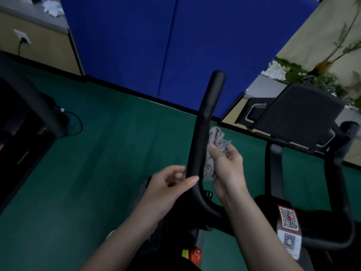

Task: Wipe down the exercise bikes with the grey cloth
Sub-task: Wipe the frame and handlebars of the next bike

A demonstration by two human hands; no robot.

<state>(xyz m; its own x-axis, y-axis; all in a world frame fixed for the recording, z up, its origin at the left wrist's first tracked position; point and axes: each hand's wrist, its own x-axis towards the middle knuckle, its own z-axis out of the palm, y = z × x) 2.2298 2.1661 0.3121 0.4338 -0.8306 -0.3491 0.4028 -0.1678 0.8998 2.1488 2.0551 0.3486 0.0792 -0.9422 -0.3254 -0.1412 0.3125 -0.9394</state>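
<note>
Two hands at black handlebar of exercise bike, frame centre. Right hand closed around crumpled grey cloth, cloth pressed against bar's 3 o'clock side. Left hand at 9 o'clock side, fingers loosely curled, thumb lying across bar, gripping nothing else. Console toward 2 o'clock.

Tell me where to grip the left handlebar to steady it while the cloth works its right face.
Grip the handlebar low on its straight run, just above the bend, coming from its left. That side is bare: the grey cloth in the right hand covers the right face. The left hand already curls there, thumb across the front.
</note>
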